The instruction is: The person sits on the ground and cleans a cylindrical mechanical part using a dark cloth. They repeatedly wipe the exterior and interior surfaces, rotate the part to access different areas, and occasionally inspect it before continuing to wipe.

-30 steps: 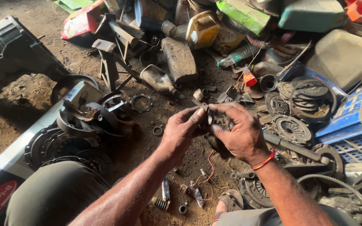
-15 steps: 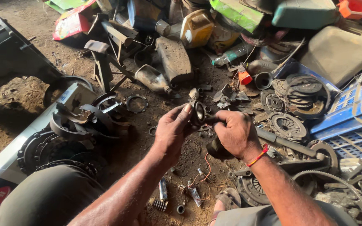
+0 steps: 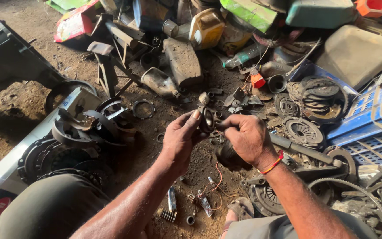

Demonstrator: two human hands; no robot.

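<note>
Both hands pinch a small dark metal ring part point(image 3: 207, 119) between them: left hand point(image 3: 180, 139) fingers closed on its near rim, right hand point(image 3: 246, 139) gripping its side. Rigid, probably greasy (slippery); hold the rim.

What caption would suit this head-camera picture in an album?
Two greasy hands, left hand and right hand, hold a small round metal part over a dirt floor strewn with clutch plates.

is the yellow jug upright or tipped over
Upright: the yellow jug stands on its base among the clutter, handle and neck on top.
</note>
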